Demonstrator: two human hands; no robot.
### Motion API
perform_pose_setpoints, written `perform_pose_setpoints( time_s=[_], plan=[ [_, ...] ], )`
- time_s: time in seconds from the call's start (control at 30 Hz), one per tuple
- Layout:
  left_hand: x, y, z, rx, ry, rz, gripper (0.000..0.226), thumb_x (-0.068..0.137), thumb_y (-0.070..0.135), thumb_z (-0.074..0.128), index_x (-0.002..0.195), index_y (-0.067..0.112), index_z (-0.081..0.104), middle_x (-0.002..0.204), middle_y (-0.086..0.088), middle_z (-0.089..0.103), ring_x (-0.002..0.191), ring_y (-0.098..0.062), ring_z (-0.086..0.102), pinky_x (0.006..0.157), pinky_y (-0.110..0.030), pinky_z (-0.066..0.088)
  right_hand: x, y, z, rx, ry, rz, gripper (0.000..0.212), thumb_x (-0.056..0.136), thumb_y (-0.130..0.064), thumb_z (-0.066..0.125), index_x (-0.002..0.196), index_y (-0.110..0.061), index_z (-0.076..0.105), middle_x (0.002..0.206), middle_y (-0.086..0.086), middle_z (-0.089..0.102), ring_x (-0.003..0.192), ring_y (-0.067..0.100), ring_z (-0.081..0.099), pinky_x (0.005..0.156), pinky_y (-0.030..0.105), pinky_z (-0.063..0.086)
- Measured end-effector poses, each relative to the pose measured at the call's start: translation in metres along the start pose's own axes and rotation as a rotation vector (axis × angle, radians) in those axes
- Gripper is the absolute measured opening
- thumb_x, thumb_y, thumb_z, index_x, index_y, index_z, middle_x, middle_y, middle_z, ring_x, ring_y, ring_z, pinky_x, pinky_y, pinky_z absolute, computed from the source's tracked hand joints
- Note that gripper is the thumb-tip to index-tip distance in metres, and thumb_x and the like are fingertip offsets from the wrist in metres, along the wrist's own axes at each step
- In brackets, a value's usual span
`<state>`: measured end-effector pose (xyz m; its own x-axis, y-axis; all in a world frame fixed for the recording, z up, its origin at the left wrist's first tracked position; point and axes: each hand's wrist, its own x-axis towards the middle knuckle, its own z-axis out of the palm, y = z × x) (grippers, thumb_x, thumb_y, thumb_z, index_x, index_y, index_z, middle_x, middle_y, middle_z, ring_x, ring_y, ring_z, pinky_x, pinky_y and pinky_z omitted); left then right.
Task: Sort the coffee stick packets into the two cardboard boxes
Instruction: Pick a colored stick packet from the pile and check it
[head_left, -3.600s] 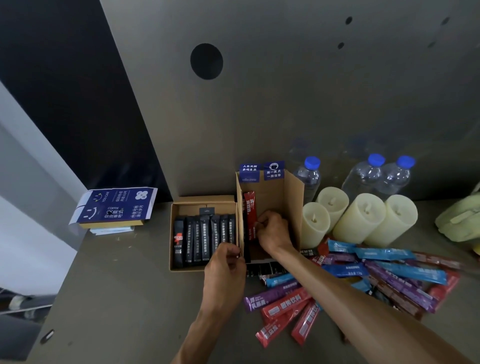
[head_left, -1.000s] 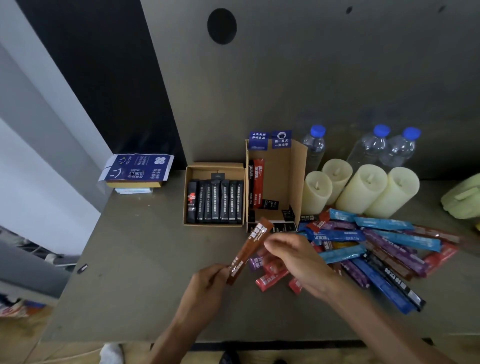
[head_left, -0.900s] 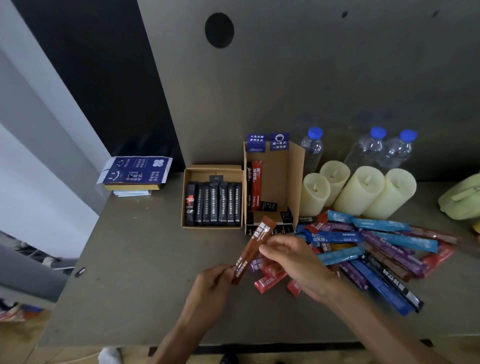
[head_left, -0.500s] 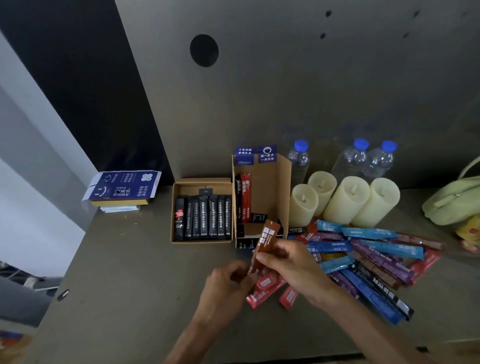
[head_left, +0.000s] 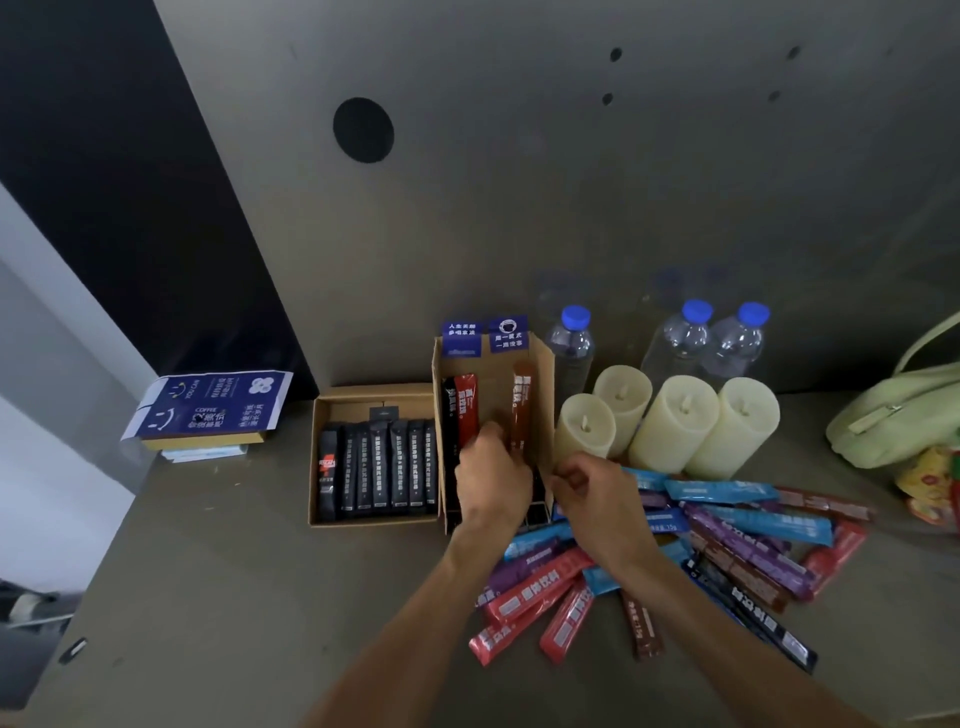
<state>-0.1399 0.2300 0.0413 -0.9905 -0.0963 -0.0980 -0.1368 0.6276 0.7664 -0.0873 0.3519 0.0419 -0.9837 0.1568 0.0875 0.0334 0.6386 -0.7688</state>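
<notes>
Two cardboard boxes stand side by side at the back of the table. The low left box (head_left: 374, 393) holds a row of black stick packets (head_left: 385, 470). The taller right box (head_left: 543, 374) holds a black and a red packet (head_left: 466, 408) on its left side and a brown packet (head_left: 521, 405) near its right wall. My left hand (head_left: 491, 480) reaches into the right box and pinches the brown packet's lower end. My right hand (head_left: 592, 499) hovers just right of that box with curled fingers and nothing visible in them. A loose pile of coloured packets (head_left: 737, 535) lies to the right.
Several cream candles (head_left: 675, 421) and three water bottles (head_left: 571, 343) stand behind the pile. A blue printed flat carton (head_left: 208, 410) lies on papers at the left. A green bag (head_left: 893, 421) sits at the far right. A grey panel rises behind the boxes.
The brown packet, held between both hands above the table a second ago, now stands in the right box. My right hand has let go of it and my left hand has followed it in.
</notes>
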Motion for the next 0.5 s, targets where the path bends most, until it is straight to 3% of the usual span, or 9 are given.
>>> perform_pose_setpoints(
  time_s=[0.17, 0.5],
  plan=[
    [0.014, -0.001, 0.02, 0.129, -0.006, -0.079, 0.018, 0.094, 0.02, 0.058, 0.111, 0.018, 0.063, 0.106, -0.009, 0.066, 0.097, -0.03, 0.064, 0.083, -0.042, 0.056, 0.003, 0.005, 0.003, -0.014, -0.003, 0.009, 0.012, 0.094, -0.02, 0.065, 0.084, -0.024, 0.064, 0.073, -0.013, 0.065, 0.076, -0.006, 0.062, 0.067, 0.009, 0.049],
    [0.028, -0.006, 0.034, 0.118, 0.017, -0.009, 0.019, 0.094, 0.013, 0.055, 0.11, 0.019, 0.064, 0.097, -0.006, 0.07, 0.09, -0.027, 0.068, 0.079, -0.042, 0.059, 0.007, 0.007, 0.002, -0.04, -0.021, -0.006, 0.009, 0.093, -0.021, 0.067, 0.085, -0.022, 0.065, 0.073, -0.01, 0.066, 0.076, -0.003, 0.063, 0.068, 0.013, 0.051]
  ],
)
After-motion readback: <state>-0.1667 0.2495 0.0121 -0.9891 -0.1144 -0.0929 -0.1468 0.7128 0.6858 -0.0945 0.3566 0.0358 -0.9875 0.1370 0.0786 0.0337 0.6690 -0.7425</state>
